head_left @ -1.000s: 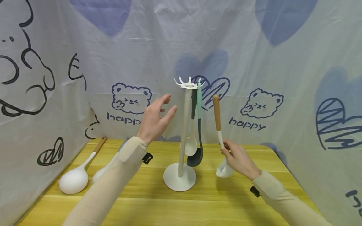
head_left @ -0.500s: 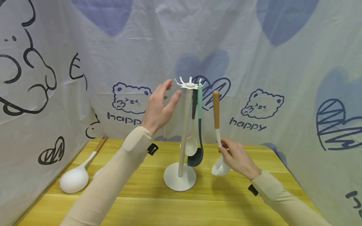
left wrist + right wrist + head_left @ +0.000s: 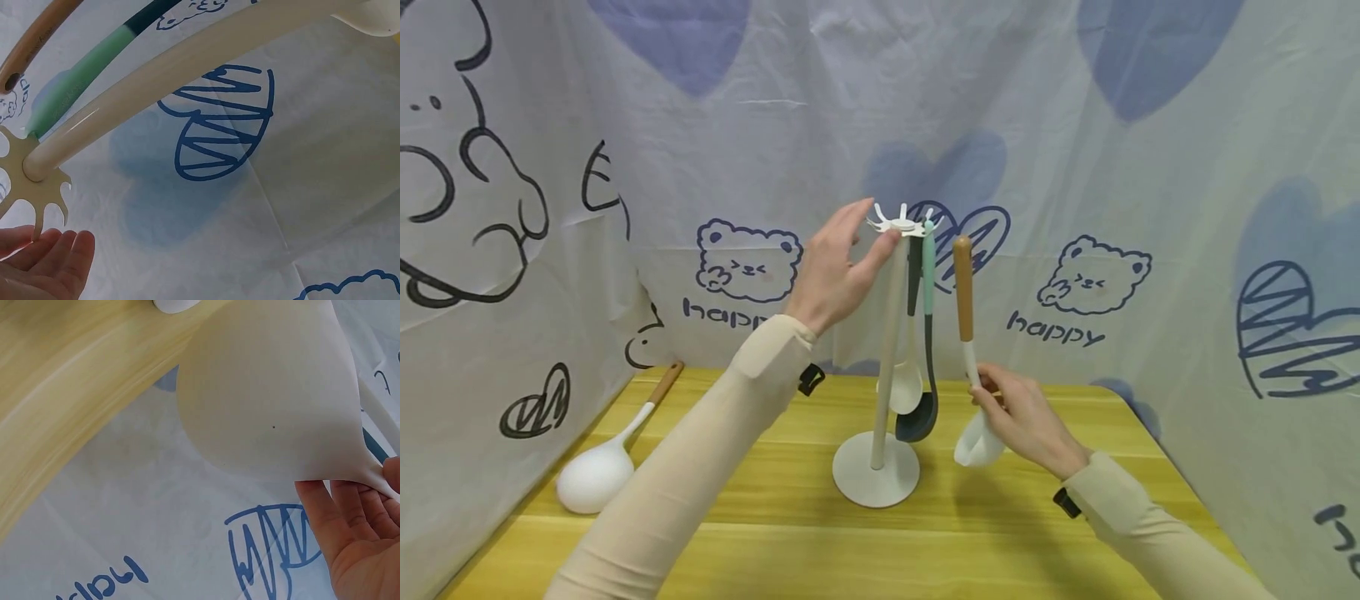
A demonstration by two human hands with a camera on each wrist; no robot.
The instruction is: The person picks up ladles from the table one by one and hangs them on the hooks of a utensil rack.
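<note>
My right hand pinches the white neck of a ladle, whose brown handle points up and whose white head hangs low. In the right wrist view the smooth rounded ladle head fills the upper middle, fingers and thumb at its neck. My left hand reaches to the top of a white utensil rack. Its fingers are loosely bent, thumb near the hub. In the left wrist view the fingertips sit right at a hook's tip. A dark ladle with a mint handle and a pale spoon hang from the rack.
Another white ladle with a brown handle lies on the left of the wooden table. The rack's round base stands mid-table. Printed white cloth encloses the back and sides.
The left hand has moved up and right to the rack's hooks. The right hand has brought the ladle slightly left and up, closer to the rack. The left sleeve now covers another white utensil.
</note>
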